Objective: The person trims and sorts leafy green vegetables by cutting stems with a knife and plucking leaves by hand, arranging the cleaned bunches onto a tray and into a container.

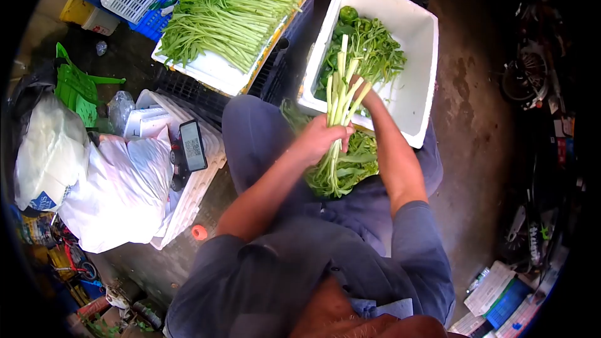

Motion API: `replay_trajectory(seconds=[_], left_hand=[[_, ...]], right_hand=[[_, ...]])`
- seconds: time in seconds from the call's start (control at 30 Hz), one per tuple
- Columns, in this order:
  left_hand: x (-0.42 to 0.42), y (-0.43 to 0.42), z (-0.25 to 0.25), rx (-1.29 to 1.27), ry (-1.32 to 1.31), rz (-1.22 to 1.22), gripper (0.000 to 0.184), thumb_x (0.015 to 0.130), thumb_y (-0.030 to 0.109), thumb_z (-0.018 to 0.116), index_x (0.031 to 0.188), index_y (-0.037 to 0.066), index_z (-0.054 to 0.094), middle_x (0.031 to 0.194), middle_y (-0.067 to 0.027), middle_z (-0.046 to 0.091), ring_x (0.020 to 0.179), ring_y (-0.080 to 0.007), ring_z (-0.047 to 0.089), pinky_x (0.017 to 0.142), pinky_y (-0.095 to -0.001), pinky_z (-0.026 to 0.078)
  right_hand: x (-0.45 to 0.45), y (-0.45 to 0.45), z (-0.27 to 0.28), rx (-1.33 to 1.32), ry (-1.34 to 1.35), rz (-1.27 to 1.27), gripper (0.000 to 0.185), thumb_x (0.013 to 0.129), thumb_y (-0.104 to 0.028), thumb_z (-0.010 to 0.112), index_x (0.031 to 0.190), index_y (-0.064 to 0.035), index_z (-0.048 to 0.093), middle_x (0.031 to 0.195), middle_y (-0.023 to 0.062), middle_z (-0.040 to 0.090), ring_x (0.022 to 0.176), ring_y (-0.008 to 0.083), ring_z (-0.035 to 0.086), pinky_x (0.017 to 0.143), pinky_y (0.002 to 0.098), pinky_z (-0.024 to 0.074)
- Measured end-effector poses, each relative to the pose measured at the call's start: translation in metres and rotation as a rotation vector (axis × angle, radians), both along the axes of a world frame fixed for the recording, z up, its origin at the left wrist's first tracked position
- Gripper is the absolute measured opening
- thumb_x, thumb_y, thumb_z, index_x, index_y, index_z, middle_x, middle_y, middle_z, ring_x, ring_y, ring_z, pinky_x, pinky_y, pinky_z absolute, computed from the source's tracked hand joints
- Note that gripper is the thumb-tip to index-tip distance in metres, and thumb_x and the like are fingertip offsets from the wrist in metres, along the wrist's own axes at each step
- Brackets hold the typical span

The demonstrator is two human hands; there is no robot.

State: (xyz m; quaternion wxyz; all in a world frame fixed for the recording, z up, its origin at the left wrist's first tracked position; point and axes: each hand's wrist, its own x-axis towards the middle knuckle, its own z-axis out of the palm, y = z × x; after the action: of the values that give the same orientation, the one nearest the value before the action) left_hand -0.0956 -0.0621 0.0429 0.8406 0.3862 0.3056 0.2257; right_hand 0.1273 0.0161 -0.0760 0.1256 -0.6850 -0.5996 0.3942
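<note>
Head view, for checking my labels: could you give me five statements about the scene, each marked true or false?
1. The left hand grips a bunch of green stalks. True.
2. A display with a square code is to the right of the white plastic bag in the picture. True.
3. The right hand rests on that bag. False: it is at the upper part of the stalks, partly hidden.
4. More greens lie in the white foam box. True.
5. The held bunch has its leafy ends toward that box. False: its leaves are at the lower end, near the lap.
</note>
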Motion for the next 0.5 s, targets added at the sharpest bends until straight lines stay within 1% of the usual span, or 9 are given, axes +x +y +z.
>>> replay_trajectory(seconds=[0.03,0.1,0.2,0.27,0.37,0.4,0.47,0.5], left_hand=[[0.0,-0.001,-0.002,-0.016,-0.005,-0.002,0.015,0.089,0.01,0.064,0.1,-0.001,0.062,0.074,-0.0078,0.061,0.064,-0.0178,0.06,0.061,-0.0326,0.05],[0.001,-0.001,-0.003,-0.036,0.013,0.004,0.016,0.091,0.012,0.064,0.1,0.0,0.062,0.073,-0.007,0.06,0.063,-0.017,0.059,0.06,-0.0319,0.049],[0.005,0.0,0.0,-0.037,0.06,0.034,0.018,0.093,0.016,0.065,0.101,0.0,0.061,0.072,-0.0057,0.059,0.062,-0.0157,0.058,0.058,-0.0308,0.048],[0.006,-0.001,0.0,-0.036,0.078,0.063,0.019,0.095,0.018,0.064,0.102,0.001,0.062,0.071,-0.005,0.058,0.062,-0.015,0.057,0.058,-0.0303,0.047],[0.008,0.001,0.001,0.009,0.152,-0.011,0.017,0.095,0.016,0.064,0.103,0.001,0.062,0.071,-0.0047,0.058,0.062,-0.0151,0.057,0.057,-0.0307,0.046],[0.009,0.002,0.002,0.025,0.144,-0.003,0.017,0.095,0.016,0.064,0.103,0.001,0.062,0.071,-0.0047,0.058,0.062,-0.0151,0.057,0.057,-0.0305,0.046],[0.009,0.001,0.004,0.056,0.129,0.022,0.017,0.095,0.016,0.064,0.102,0.001,0.061,0.071,-0.0046,0.058,0.062,-0.015,0.057,0.057,-0.0302,0.046],[0.009,0.003,0.005,0.075,0.127,0.025,0.015,0.094,0.015,0.064,0.1,0.001,0.061,0.071,-0.0048,0.059,0.063,-0.0148,0.057,0.057,-0.0296,0.046]], right_hand=[[-0.008,0.001,-0.016,-0.04,-0.032,0.082,0.031,0.088,-0.026,0.065,0.104,-0.0012,0.074,0.1,0.0207,0.073,0.089,0.0337,0.07,0.083,0.0413,0.0539],[-0.013,0.004,-0.042,-0.064,-0.053,0.123,0.03,0.087,-0.025,0.065,0.105,-0.0012,0.074,0.1,0.0201,0.073,0.088,0.033,0.07,0.082,0.0415,0.0539],[-0.008,0.001,-0.065,-0.067,-0.029,0.082,0.03,0.087,-0.022,0.066,0.107,-0.0012,0.073,0.1,0.0192,0.074,0.088,0.0319,0.07,0.08,0.0418,0.0538],[-0.001,-0.003,-0.075,-0.066,0.039,0.036,0.029,0.086,-0.02,0.066,0.108,-0.0012,0.073,0.099,0.0186,0.074,0.088,0.0312,0.07,0.08,0.0419,0.0538],[0.012,-0.014,-0.075,-0.072,0.306,-0.113,0.03,0.086,-0.017,0.066,0.109,-0.0012,0.073,0.099,0.0177,0.074,0.087,0.0301,0.069,0.078,0.0422,0.0538],[0.007,-0.023,-0.041,-0.049,0.471,-0.23,0.029,0.085,-0.012,0.064,0.109,0.0032,0.071,0.095,0.0155,0.074,0.082,0.0255,0.068,0.074,0.0388,0.0539],[0.04,-0.029,-0.05,-0.243,0.622,-0.31,0.031,0.087,-0.011,0.064,0.112,0.0066,0.068,0.093,0.015,0.072,0.078,0.0209,0.066,0.071,0.0324,0.0534],[0.05,-0.042,-0.03,-0.19,0.666,-0.353,0.031,0.089,-0.014,0.065,0.113,0.0055,0.067,0.095,0.015,0.071,0.081,0.0201,0.067,0.073,0.032,0.0552]])
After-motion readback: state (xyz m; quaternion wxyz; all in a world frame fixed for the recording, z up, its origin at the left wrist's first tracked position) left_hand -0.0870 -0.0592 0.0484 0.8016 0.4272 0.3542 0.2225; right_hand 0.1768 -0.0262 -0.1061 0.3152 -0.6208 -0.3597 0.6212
